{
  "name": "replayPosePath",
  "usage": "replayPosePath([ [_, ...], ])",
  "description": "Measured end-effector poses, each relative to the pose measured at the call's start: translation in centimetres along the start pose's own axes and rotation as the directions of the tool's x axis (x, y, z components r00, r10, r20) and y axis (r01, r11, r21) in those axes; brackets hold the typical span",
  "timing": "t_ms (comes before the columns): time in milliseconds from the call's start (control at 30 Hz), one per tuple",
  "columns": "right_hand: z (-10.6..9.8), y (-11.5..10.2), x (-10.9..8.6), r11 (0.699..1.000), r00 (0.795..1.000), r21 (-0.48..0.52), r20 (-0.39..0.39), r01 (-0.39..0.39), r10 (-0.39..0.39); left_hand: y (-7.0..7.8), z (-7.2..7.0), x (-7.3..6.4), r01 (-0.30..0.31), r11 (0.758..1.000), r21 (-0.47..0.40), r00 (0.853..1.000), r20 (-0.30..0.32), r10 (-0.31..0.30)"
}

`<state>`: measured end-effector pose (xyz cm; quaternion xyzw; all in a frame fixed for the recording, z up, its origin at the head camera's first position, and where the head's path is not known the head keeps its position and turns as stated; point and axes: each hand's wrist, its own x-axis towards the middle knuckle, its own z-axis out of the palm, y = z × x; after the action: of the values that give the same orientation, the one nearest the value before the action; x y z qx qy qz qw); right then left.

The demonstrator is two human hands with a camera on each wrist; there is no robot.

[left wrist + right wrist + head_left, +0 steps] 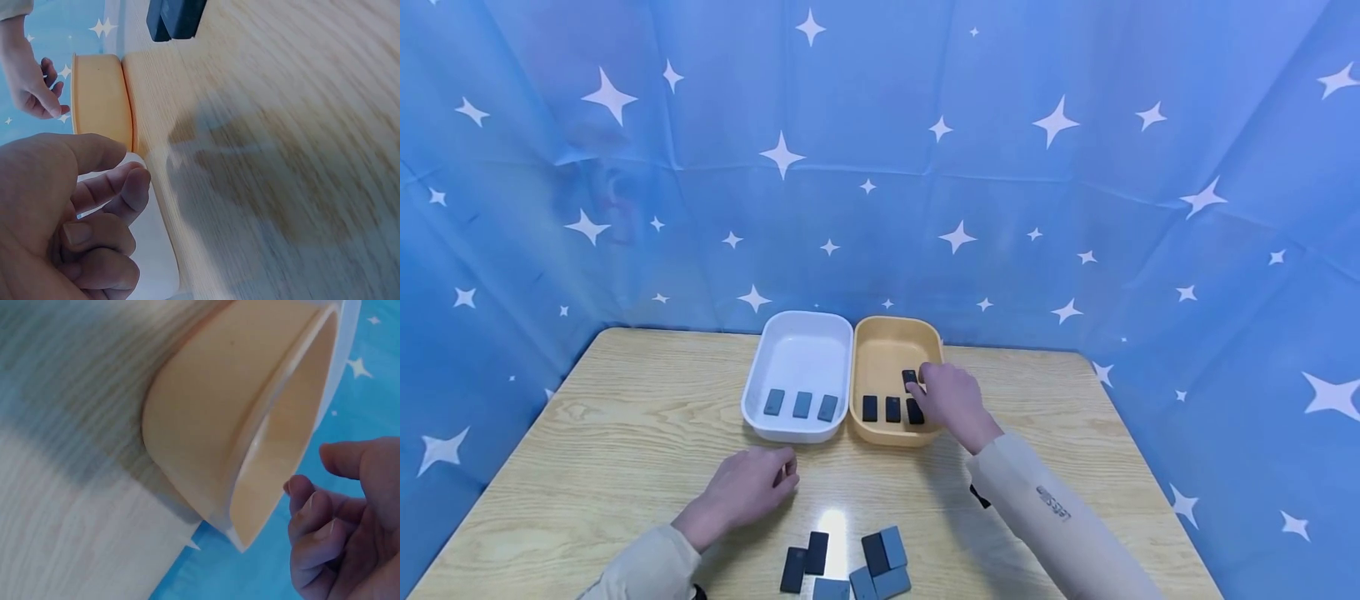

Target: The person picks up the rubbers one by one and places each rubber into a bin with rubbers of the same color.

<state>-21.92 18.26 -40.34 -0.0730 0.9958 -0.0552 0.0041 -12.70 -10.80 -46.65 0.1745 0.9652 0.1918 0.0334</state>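
My right hand (953,402) is over the right side of the yellow-orange bin (891,331). Its thumb and curled fingers stand apart with nothing between them in the right wrist view. By its fingertips in the head view is a black block (909,381), behind a row of black blocks (892,409) in that bin. My left hand (747,490) hovers over the table in front of the white bin (808,321), fingers loosely curled and holding nothing. Three grey-blue blocks (802,405) lie in a row in the white bin.
Near the table's front edge lie loose black blocks (793,570) and grey-blue blocks (892,582), some touching or stacked. Another dark block (980,497) is partly hidden by my right sleeve (1045,508). A blue star-patterned curtain (880,200) surrounds the wooden table (625,400).
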Motion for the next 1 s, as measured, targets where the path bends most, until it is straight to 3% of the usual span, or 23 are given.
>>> replayPosePath([
  [533,1.1,0.4,-5.7,0.992,0.998,0.113,-0.042,0.056,-0.052,0.5,0.0,0.0,-0.042,0.999,0.000,0.999,0.000,0.042],
  [1000,4.0,1.8,-9.4,0.992,0.997,0.102,0.001,0.079,-0.080,2.5,0.3,0.9,-0.133,0.991,-0.001,0.991,0.016,0.133],
])
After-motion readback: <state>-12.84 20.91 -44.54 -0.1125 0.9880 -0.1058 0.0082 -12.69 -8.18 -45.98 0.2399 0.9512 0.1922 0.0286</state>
